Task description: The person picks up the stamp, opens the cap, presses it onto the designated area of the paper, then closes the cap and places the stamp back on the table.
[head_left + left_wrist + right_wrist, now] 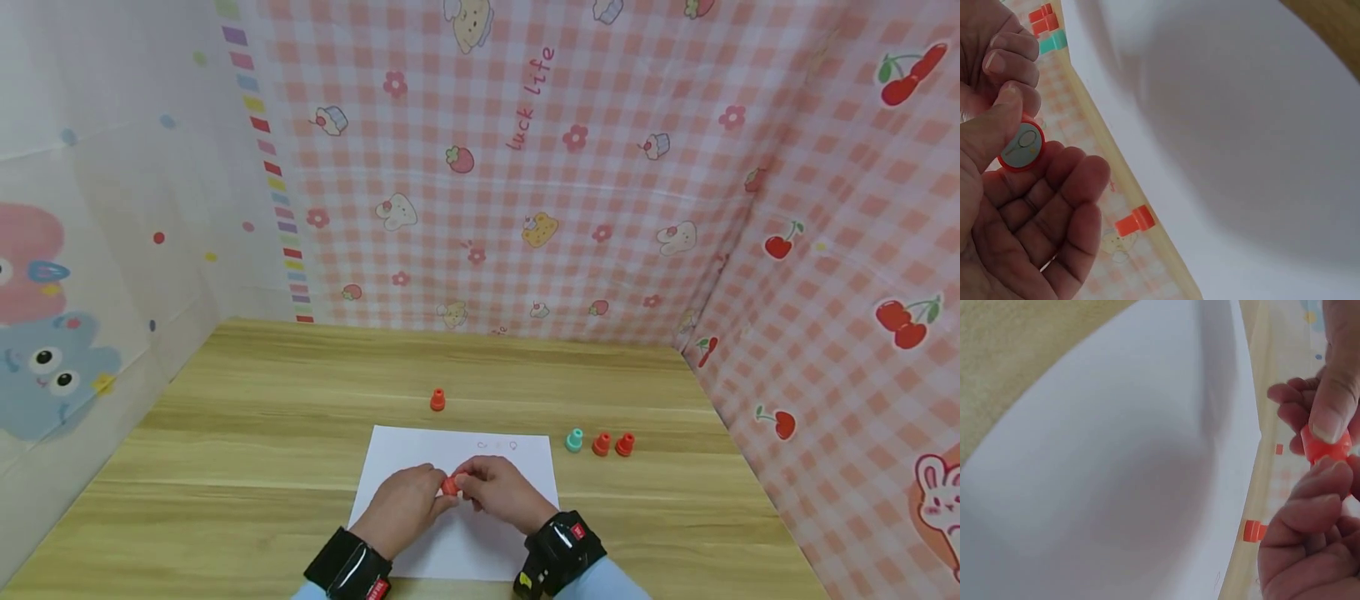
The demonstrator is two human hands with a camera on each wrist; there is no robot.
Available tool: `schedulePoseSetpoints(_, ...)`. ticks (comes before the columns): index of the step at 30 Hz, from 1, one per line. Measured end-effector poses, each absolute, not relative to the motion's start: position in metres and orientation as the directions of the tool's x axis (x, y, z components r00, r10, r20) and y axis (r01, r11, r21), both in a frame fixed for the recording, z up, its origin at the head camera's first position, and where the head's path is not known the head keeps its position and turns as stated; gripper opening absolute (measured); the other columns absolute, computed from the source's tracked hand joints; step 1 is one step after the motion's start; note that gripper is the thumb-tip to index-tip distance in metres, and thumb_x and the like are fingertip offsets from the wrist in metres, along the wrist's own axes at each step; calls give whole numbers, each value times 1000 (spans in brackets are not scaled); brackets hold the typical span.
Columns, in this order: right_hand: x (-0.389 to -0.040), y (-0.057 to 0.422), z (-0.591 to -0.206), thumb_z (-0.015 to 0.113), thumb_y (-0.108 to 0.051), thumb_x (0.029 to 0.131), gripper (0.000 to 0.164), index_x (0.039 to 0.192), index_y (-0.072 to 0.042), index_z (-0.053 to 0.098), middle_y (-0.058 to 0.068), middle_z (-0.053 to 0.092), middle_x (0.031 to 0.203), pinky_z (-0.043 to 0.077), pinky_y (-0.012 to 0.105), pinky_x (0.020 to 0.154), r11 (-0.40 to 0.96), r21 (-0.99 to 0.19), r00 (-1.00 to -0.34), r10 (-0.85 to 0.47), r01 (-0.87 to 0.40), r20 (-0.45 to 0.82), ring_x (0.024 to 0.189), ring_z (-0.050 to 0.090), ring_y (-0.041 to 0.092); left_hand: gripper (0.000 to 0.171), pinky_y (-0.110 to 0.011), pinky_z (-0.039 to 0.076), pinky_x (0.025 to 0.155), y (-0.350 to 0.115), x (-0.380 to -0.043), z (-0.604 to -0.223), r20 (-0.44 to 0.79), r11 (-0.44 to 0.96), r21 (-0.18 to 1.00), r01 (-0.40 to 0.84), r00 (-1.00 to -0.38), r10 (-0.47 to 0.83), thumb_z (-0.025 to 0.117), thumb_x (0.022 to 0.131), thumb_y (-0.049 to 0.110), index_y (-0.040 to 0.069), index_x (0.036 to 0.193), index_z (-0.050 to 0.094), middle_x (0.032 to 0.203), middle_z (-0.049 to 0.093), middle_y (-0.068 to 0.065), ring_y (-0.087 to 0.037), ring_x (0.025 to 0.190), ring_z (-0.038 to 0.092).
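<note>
A small red stamp (451, 485) is held between both hands above a white sheet of paper (465, 550). In the left wrist view, the round end of the stamp (1023, 146) bears a picture of a racket and a ball. My left hand (408, 504) pinches this end between thumb and fingers. My right hand (504, 492) grips the other end with its fingertips, which partly cover it. The right wrist view has the red stamp (1325, 447) in between the two hands. Faint reddish outlines (513, 446) mark the paper near its far edge.
On the wooden table (247, 467), another red stamp (438, 401) stands beyond the paper. To the paper's right, a teal stamp (574, 440) and two red stamps (602, 444) stand in a row. Patterned cloth (510, 192) hangs at the back and sides.
</note>
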State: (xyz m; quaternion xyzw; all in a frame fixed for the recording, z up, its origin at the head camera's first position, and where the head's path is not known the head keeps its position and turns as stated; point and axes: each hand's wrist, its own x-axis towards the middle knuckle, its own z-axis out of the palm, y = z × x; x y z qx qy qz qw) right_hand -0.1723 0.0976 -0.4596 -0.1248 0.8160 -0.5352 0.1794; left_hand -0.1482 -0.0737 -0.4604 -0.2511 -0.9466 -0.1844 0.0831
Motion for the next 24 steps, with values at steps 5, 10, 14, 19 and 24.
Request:
schedulePoseSetpoints(5, -176, 101, -459, 58, -12, 93, 16, 94, 1, 67, -1, 53, 65, 37, 23, 49, 364, -930, -879, -425, 54, -217, 56, 47, 10, 26, -27, 38, 52, -75, -147, -456, 228, 763, 374, 527, -850, 475, 69, 83, 32, 10, 72, 62, 61, 53, 3, -9, 55, 43)
schedulePoseSetpoints(10, -178, 102, -459, 58, -11, 94, 15, 94, 0, 68, -2, 54, 65, 37, 22, 49, 355, -932, -870, -431, 79, -238, 56, 47, 10, 25, -27, 37, 52, -76, -145, -454, 252, 744, 394, 540, -842, 477, 69, 84, 29, 10, 72, 61, 61, 54, 3, -9, 55, 42)
schedulePoseSetpoints(14, -176, 100, -455, 59, -13, 93, 16, 93, 0, 68, -2, 53, 65, 36, 22, 49, 366, -929, -881, -418, 59, -221, 55, 46, 10, 26, -26, 35, 49, -75, -145, -456, 271, 759, 379, 530, -847, 456, 70, 83, 29, 8, 70, 61, 61, 53, 2, -10, 53, 42)
schedulePoseSetpoints(19, -175, 97, -452, 60, -15, 93, 16, 91, -1, 68, -1, 53, 64, 36, 22, 48, 396, -918, -893, -406, 19, -194, 55, 46, 10, 29, -26, 35, 49, -74, -146, -459, 264, 771, 378, 513, -858, 442, 72, 81, 31, 9, 68, 59, 61, 51, 2, -10, 53, 41)
schedulePoseSetpoints(24, -176, 99, -451, 59, -14, 93, 15, 91, -2, 68, -2, 52, 65, 35, 23, 48, 408, -913, -879, -427, 21, -211, 55, 46, 10, 26, -26, 36, 52, -76, -148, -459, 250, 731, 434, 527, -850, 464, 69, 83, 29, 13, 68, 57, 59, 50, 5, -8, 55, 43)
